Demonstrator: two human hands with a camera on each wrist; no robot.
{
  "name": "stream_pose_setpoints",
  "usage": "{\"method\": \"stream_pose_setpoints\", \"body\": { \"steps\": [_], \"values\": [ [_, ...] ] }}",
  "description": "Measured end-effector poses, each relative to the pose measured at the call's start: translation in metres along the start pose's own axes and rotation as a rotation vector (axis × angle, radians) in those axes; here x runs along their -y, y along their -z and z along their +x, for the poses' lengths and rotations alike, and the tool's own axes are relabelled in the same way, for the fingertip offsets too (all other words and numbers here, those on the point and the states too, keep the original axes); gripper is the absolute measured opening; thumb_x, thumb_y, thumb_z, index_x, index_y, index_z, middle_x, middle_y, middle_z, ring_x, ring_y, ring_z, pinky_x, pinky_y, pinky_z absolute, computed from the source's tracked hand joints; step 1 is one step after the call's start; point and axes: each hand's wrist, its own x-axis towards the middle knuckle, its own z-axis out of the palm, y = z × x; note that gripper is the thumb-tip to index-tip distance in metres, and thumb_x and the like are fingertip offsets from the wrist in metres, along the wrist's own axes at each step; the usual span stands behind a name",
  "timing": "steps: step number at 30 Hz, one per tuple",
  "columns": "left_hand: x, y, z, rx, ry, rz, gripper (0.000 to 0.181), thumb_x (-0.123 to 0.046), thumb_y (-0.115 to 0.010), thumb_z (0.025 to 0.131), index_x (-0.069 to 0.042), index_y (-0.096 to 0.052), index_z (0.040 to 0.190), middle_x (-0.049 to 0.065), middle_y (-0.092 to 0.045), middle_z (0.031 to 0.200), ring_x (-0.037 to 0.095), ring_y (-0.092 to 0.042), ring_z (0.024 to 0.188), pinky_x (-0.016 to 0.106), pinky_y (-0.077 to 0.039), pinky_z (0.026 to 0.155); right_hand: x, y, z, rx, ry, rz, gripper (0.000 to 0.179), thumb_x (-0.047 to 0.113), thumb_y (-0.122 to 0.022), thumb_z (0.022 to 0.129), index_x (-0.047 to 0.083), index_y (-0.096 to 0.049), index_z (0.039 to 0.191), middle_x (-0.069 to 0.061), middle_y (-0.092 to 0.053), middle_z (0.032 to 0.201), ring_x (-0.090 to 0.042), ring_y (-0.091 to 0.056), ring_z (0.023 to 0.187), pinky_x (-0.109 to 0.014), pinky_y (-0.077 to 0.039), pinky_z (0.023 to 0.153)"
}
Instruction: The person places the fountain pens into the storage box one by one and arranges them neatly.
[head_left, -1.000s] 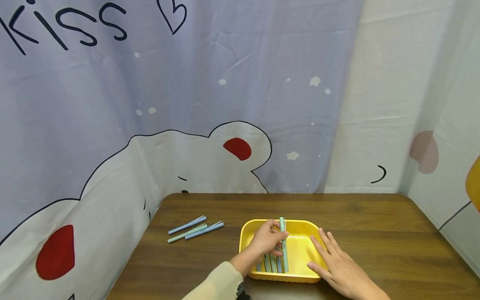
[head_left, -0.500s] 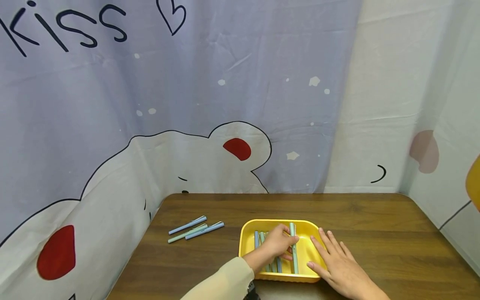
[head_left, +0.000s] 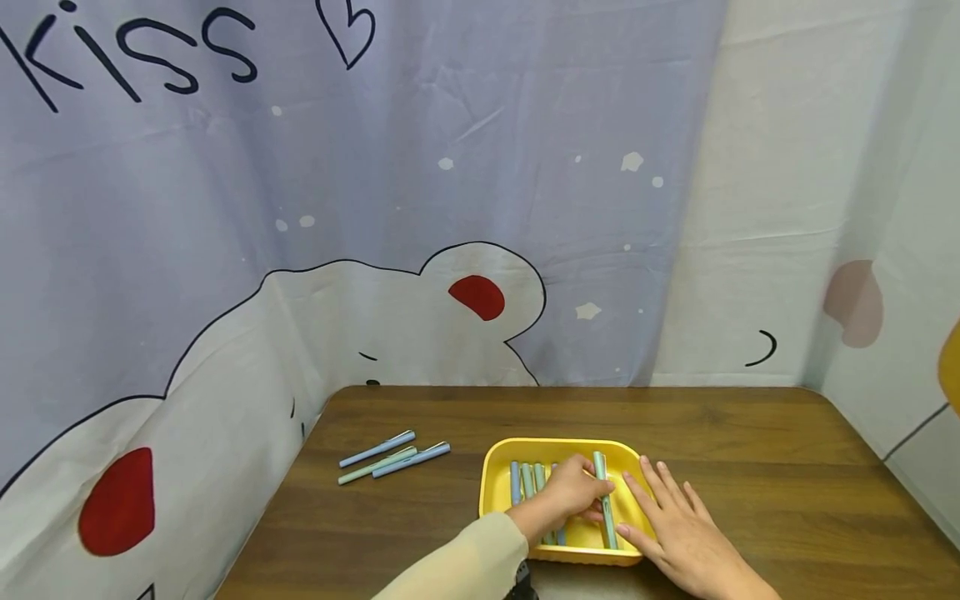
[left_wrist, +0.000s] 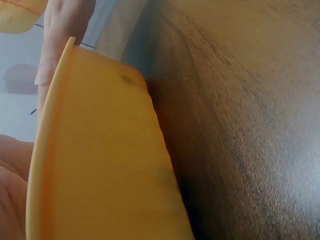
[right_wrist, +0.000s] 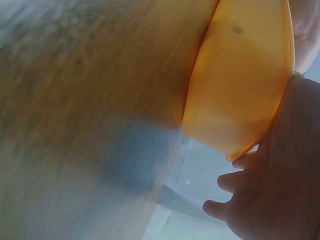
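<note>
In the head view my left hand reaches into the yellow tray and pinches a light green pen between thumb and fingers. This pen leans slightly, its lower end near the tray's front wall. Left of the hand, a blue pen and several green and blue ones lie side by side in the tray, partly covered by the hand and wrist. My right hand rests at the tray's right rim, fingers spread and straight. The left wrist view shows mainly the tray's outer wall; the pen is hidden there.
On the wooden table, left of the tray, lie a blue pen, a green pen and another blue pen, the last two touching or overlapping. A printed curtain hangs behind the table.
My left hand has moved right inside the tray with the green pen, away from the row of pens, which shows more now. My right hand has stayed at the rim.
</note>
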Motion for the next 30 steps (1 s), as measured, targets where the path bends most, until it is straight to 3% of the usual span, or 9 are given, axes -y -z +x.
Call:
{"method": "stream_pose_setpoints", "body": {
  "steps": [18, 30],
  "values": [
    [0.003, -0.012, 0.008, 0.019, 0.047, 0.023, 0.023, 0.006, -0.075, 0.085, -0.004, -0.058, 0.096, 0.008, -0.063, 0.073, 0.018, -0.067, 0.058, 0.033, -0.061, 0.059, -0.003, -0.003, -0.001, -0.016, 0.015, 0.003, 0.066, 0.052, -0.059, 0.099, 0.012, -0.049, 0.151, -0.019, -0.031, 0.163, -0.048, -0.031, 0.146, -0.072, -0.029, 0.106],
    [0.006, -0.017, 0.013, 0.017, 0.058, 0.010, 0.039, 0.008, -0.076, 0.083, -0.007, -0.057, 0.114, 0.007, -0.063, 0.078, 0.019, -0.068, 0.060, 0.031, -0.060, 0.057, -0.002, -0.001, 0.002, 0.031, -0.018, 0.030, 0.067, 0.052, -0.057, 0.100, 0.012, -0.046, 0.153, -0.018, -0.027, 0.165, -0.047, -0.028, 0.147, -0.074, -0.027, 0.107]
  ]
}}
